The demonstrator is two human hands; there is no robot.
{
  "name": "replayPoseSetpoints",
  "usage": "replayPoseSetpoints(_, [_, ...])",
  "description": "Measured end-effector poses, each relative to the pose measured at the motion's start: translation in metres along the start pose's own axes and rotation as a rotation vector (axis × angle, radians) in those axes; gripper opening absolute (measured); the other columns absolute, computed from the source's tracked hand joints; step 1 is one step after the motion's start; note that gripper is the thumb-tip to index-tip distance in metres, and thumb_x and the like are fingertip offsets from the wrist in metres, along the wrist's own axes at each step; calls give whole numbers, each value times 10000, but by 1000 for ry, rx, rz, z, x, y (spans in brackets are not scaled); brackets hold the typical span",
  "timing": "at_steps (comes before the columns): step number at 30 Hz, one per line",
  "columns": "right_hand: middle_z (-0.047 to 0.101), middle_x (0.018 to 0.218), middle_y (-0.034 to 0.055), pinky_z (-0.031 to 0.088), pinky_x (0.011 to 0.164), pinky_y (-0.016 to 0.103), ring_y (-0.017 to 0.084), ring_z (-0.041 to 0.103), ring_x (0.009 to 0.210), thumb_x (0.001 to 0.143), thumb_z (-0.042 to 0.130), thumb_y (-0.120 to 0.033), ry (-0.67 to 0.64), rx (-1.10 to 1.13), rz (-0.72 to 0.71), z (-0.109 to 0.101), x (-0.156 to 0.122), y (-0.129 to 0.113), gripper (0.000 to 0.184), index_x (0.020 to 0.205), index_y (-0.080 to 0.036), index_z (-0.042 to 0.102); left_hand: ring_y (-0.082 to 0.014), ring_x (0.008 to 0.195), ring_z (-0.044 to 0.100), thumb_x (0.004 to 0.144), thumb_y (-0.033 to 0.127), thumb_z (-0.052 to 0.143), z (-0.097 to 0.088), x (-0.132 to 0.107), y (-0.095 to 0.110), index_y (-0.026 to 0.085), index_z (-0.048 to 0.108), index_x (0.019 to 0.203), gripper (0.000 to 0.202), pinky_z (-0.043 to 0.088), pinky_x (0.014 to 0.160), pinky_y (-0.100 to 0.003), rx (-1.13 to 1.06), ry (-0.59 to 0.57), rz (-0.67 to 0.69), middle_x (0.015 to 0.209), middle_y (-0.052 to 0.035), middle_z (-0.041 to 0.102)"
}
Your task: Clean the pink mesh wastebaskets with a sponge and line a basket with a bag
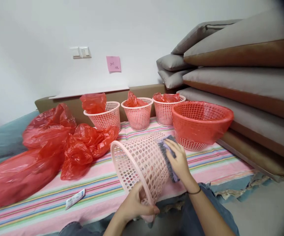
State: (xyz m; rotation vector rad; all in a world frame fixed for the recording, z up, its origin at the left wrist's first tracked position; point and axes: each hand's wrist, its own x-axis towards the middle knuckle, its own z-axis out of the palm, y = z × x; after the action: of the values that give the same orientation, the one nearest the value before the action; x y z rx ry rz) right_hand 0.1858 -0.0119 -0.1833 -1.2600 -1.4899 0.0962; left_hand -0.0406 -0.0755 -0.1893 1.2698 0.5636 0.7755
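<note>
A pale pink perforated basket [142, 160] lies on its side on the striped cloth [100, 193], its mouth turned toward me. My left hand [133, 205] is closed around the near rim of the basket. My right hand [180, 160] presses a grey cloth [168, 155] against the basket's outer wall near its base, fingers curled over the cloth. The basket's inside shows nothing in it.
Three pink baskets [138, 116] with red plastic bags inside stand in a row at the back. A larger basket [201, 123] lined in red plastic stands at right. Loose red bags [58, 144] pile at left. A small white tube [75, 198] lies near me. Stacked cushions [242, 75] fill the right.
</note>
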Motion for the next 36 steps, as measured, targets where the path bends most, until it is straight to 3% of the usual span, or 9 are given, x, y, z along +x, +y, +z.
replayPoseSetpoints(4, [661, 1237, 130, 374, 1065, 540, 290, 566, 1184, 883, 472, -360, 158, 71, 176, 0, 10, 32, 381, 1143, -188, 692, -344, 1437, 311, 505, 232, 894, 4, -8, -6, 220, 563, 1348, 905, 107, 1210, -492, 103, -42, -95, 1485, -110, 475])
replayPoseSetpoints(9, [604, 1345, 25, 288, 1124, 511, 237, 501, 1267, 917, 488, -251, -108, 121, -164, 10, -27, -58, 360, 1244, -311, 627, -345, 1210, 567, 505, 227, 903, 5, -2, -6, 174, 620, 1207, 759, 467, 1016, -460, 100, 83, -70, 1214, -125, 668])
replayPoseSetpoints(12, [591, 1363, 18, 269, 1133, 504, 227, 524, 1244, 898, 487, -200, -218, 169, -359, 14, -41, -93, 406, 1275, -306, 598, -312, 1021, 654, 490, 238, 899, 2, 0, -3, 143, 639, 1105, 674, 539, 880, -415, 92, 143, -66, 1059, -100, 712])
replayPoseSetpoints(14, [594, 1362, 23, 298, 1112, 497, 227, 524, 1245, 904, 480, -201, -206, 150, -328, 16, -35, -82, 407, 1280, -306, 597, -311, 1068, 635, 506, 222, 884, -1, -1, 0, 148, 648, 1122, 663, 515, 928, -414, 138, 131, -73, 1090, -96, 703])
replayPoseSetpoints(21, [654, 1233, 148, 376, 1047, 546, 293, 572, 1167, 885, 458, -360, 198, 37, 151, 10, 11, 37, 396, 1155, -174, 680, -312, 1325, 467, 528, 45, 783, -4, -16, -5, 221, 645, 1242, 749, 277, 1161, -426, 332, -116, -119, 1346, -58, 602])
replayPoseSetpoints(24, [642, 1265, 115, 356, 1061, 550, 294, 540, 1194, 893, 468, -339, 146, -13, 71, 9, 2, 18, 373, 1175, -207, 674, -298, 1335, 450, 525, 4, 718, -8, -20, -11, 227, 594, 1297, 813, 259, 1169, -419, 350, -9, -102, 1372, -57, 579])
replayPoseSetpoints(30, [556, 1402, 13, 281, 1132, 503, 248, 463, 1282, 904, 484, -194, -201, 7, -391, 20, -41, -90, 431, 1314, -293, 572, -271, 1115, 582, 591, 86, 677, -15, -22, -10, 154, 668, 1099, 512, 404, 1059, -387, 379, 138, -93, 1153, -73, 676])
replayPoseSetpoints(33, [579, 1375, 21, 307, 1117, 485, 237, 483, 1263, 908, 482, -198, -179, 11, -360, 20, -34, -82, 414, 1298, -287, 584, -267, 1114, 574, 606, 98, 667, -16, -26, -3, 157, 680, 1099, 497, 415, 1041, -366, 423, 82, -123, 1135, -64, 681])
replayPoseSetpoints(36, [622, 1317, 50, 332, 1092, 502, 246, 513, 1237, 913, 470, -255, -50, -31, -156, 14, -12, -31, 366, 1240, -271, 633, -254, 1100, 578, 616, 88, 650, -21, -32, 3, 167, 704, 1079, 473, 406, 1046, -359, 512, -7, -137, 1106, -47, 699])
